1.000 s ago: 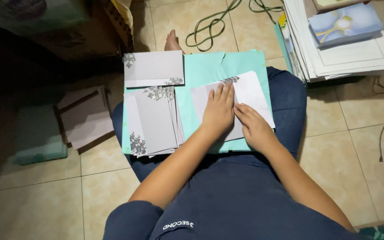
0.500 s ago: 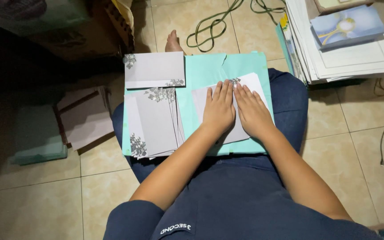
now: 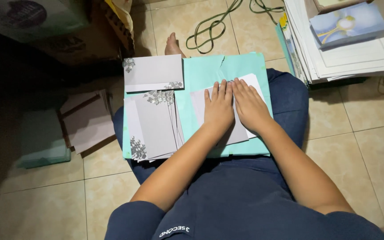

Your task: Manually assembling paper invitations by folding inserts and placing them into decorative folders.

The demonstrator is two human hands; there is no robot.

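I sit cross-legged on the floor with a teal board (image 3: 201, 73) across my lap. My left hand (image 3: 218, 106) and my right hand (image 3: 249, 106) lie flat side by side, fingers together, pressing on a grey-and-white folded card (image 3: 240, 133) on the board's right half. A fanned stack of grey cards with leaf prints (image 3: 153, 124) rests on the board's left half. One more grey card (image 3: 153, 73) lies across the board's far left corner.
A tall pile of white sheets (image 3: 347, 53) topped by a blue floral card stands at the right. Brown envelopes (image 3: 87, 120) and a teal box (image 3: 41, 142) lie at the left. Green cable (image 3: 210, 26) coils ahead beside a cardboard box (image 3: 67, 31).
My right hand has slid up and left on the card until it lies beside my left hand. The left hand has barely shifted.
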